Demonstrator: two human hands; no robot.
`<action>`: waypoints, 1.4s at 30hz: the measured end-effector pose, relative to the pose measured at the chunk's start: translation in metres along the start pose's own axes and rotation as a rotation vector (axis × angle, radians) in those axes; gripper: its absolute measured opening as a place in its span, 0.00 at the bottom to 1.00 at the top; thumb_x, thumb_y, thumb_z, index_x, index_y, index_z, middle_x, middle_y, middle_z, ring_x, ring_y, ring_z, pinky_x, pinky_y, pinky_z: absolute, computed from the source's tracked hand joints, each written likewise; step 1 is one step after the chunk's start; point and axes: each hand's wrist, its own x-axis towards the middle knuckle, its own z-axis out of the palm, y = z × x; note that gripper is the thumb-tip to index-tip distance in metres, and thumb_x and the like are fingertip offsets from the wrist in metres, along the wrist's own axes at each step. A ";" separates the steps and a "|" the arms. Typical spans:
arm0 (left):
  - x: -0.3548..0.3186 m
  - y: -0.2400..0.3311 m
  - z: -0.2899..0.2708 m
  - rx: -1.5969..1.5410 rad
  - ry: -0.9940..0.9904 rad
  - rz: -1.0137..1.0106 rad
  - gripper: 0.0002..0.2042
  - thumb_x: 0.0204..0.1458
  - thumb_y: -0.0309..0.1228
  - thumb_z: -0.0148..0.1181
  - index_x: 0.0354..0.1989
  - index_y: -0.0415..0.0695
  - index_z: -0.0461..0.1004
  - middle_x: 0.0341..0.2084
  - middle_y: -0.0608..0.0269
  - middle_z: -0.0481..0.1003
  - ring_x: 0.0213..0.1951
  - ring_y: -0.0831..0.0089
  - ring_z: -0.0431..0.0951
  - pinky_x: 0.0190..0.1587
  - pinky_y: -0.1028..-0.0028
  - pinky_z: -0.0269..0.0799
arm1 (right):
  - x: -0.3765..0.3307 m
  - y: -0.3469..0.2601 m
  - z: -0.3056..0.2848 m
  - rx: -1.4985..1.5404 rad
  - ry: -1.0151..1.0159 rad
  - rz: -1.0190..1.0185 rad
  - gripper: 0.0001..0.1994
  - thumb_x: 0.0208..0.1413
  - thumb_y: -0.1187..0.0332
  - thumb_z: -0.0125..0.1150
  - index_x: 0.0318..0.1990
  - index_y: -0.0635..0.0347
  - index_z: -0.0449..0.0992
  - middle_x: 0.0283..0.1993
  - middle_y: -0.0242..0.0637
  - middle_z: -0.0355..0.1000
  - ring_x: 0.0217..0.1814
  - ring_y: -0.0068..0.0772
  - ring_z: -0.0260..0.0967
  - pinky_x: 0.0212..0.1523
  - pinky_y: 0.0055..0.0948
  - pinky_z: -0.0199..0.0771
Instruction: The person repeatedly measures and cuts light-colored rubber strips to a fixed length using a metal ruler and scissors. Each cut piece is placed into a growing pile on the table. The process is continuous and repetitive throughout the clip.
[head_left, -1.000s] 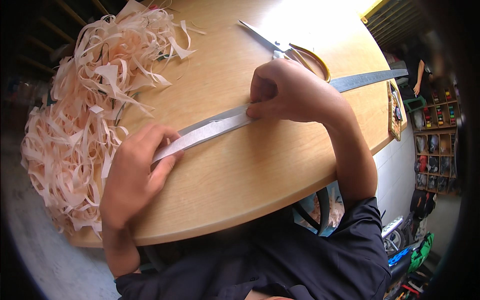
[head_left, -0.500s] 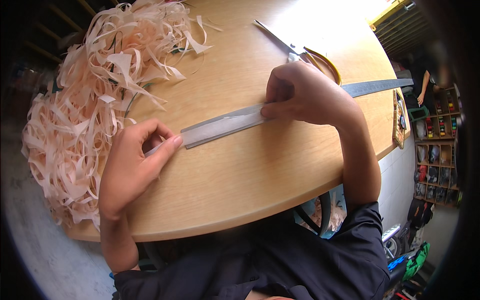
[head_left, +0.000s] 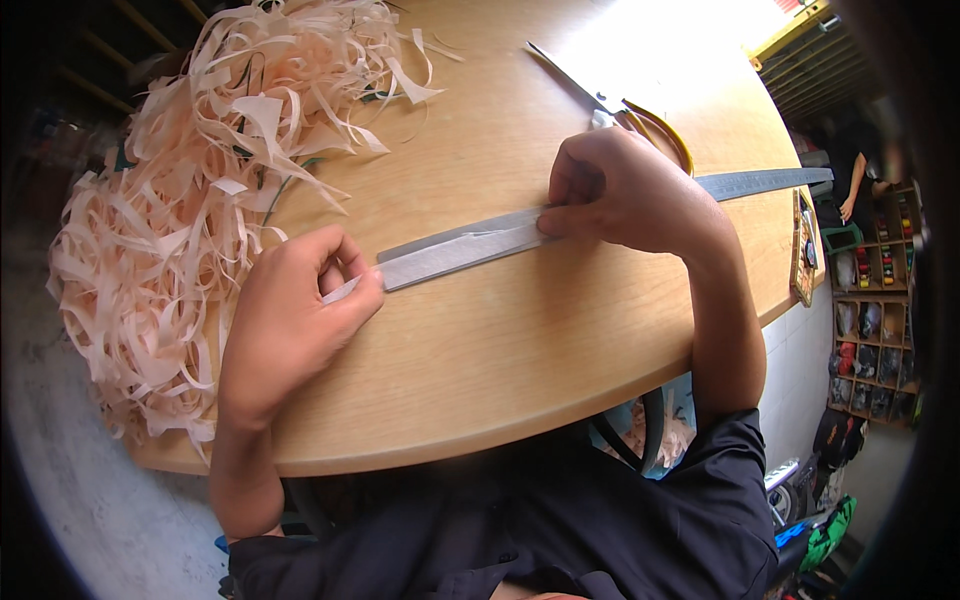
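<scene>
left hand (head_left: 295, 320) pinching strip (head_left: 345, 289), ruler (head_left: 480, 245)

- I see a large heap of pale pink shavings (head_left: 190, 230) covering the round wooden table (head_left: 520, 350) on its left side.
- Scissors with yellow handles (head_left: 620, 100) lie at the far edge (partly washed out by glare).
- Shelves of small items (head_left: 875, 320) stand far right.

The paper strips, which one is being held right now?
The single pale strip lying along the metal ruler, pinched by both hands; all the others sit loose in the pile on the left.
</scene>
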 end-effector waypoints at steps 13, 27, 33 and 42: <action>0.002 -0.003 -0.006 -0.111 -0.077 -0.024 0.10 0.58 0.32 0.66 0.36 0.36 0.77 0.17 0.63 0.73 0.22 0.78 0.72 0.27 0.72 0.65 | -0.001 -0.005 -0.003 -0.048 -0.024 0.022 0.12 0.51 0.68 0.79 0.34 0.66 0.82 0.29 0.37 0.80 0.29 0.28 0.77 0.32 0.28 0.79; -0.005 0.005 -0.012 -0.292 -0.141 -0.136 0.09 0.65 0.32 0.62 0.41 0.39 0.72 0.17 0.70 0.71 0.18 0.85 0.67 0.21 0.77 0.60 | 0.000 0.000 0.000 -0.006 0.007 -0.025 0.10 0.49 0.70 0.76 0.32 0.67 0.82 0.28 0.40 0.80 0.26 0.31 0.79 0.28 0.30 0.79; -0.001 -0.003 -0.012 -0.294 -0.198 -0.121 0.09 0.66 0.32 0.61 0.40 0.38 0.74 0.17 0.71 0.71 0.17 0.86 0.65 0.19 0.76 0.58 | -0.001 -0.004 -0.002 -0.028 -0.020 0.028 0.12 0.50 0.68 0.79 0.34 0.66 0.82 0.30 0.38 0.81 0.31 0.29 0.78 0.34 0.29 0.79; 0.006 -0.023 -0.002 -0.163 -0.198 0.137 0.17 0.66 0.38 0.57 0.33 0.36 0.80 0.17 0.68 0.71 0.16 0.83 0.65 0.22 0.73 0.62 | -0.002 -0.005 -0.002 -0.037 -0.004 0.027 0.12 0.50 0.67 0.79 0.34 0.67 0.82 0.30 0.40 0.81 0.30 0.31 0.79 0.33 0.31 0.79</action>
